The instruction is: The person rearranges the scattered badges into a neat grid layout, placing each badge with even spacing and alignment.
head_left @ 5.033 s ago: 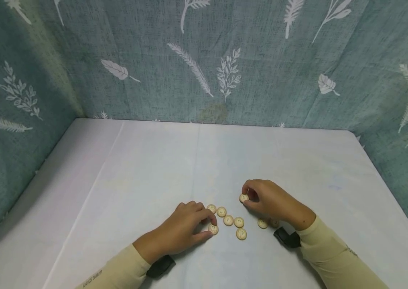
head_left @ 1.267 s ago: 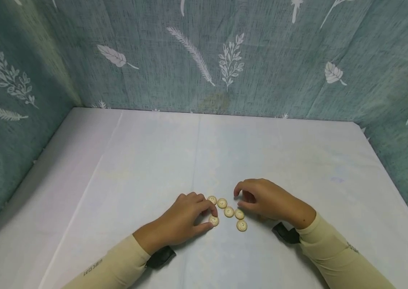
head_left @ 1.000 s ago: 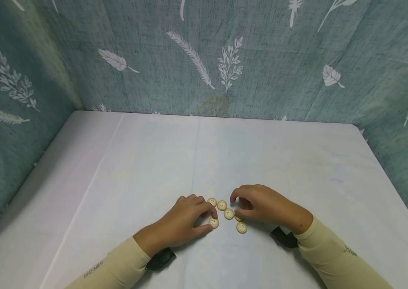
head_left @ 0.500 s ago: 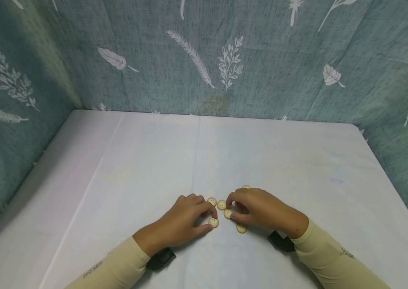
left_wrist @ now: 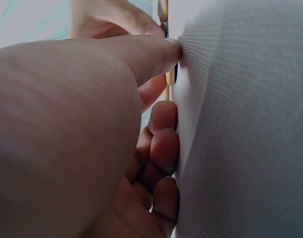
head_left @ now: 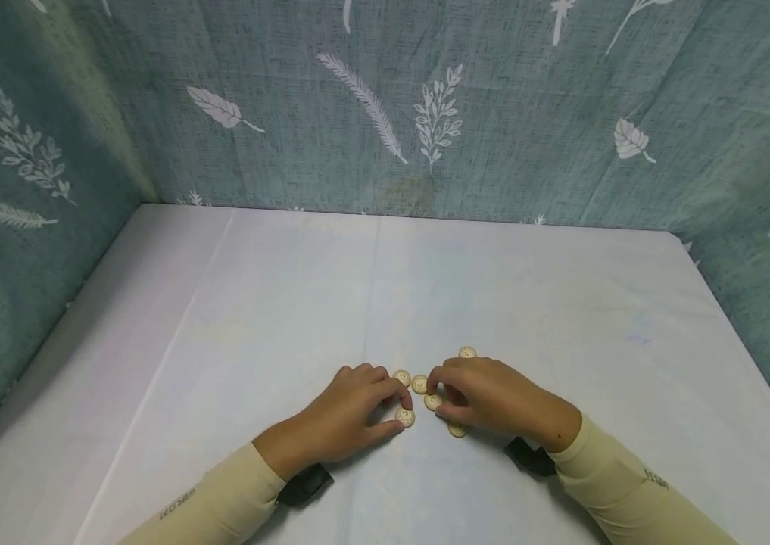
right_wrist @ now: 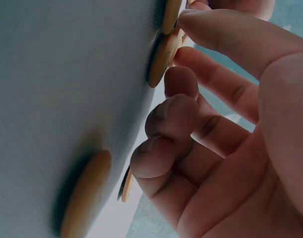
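Observation:
My left hand [head_left: 347,412] holds a round wooden button [head_left: 405,417] between thumb and index finger, down on the table. Its other fingertips [left_wrist: 164,151] rest near the cloth in the left wrist view. To the right, my right hand [head_left: 494,393] pinches another wooden button [head_left: 433,402] at its edges. Two more buttons, a far-left one [head_left: 401,378] and a middle one [head_left: 419,384], lie between the hands in a slanting row. One button [head_left: 467,354] shows behind my right knuckles, another [head_left: 456,430] below my right thumb. The right wrist view shows a blurred button [right_wrist: 87,198] under the palm.
A white cloth covers the table [head_left: 255,303]. Green leaf-printed fabric [head_left: 289,113] rises along the table's back and sides. A black strap-on device sits at each wrist, the left one [head_left: 304,486] and the right one [head_left: 530,456].
My right hand has let go of a button at the back right and moved left and nearer, to a button in the row. My left hand has stayed on its button.

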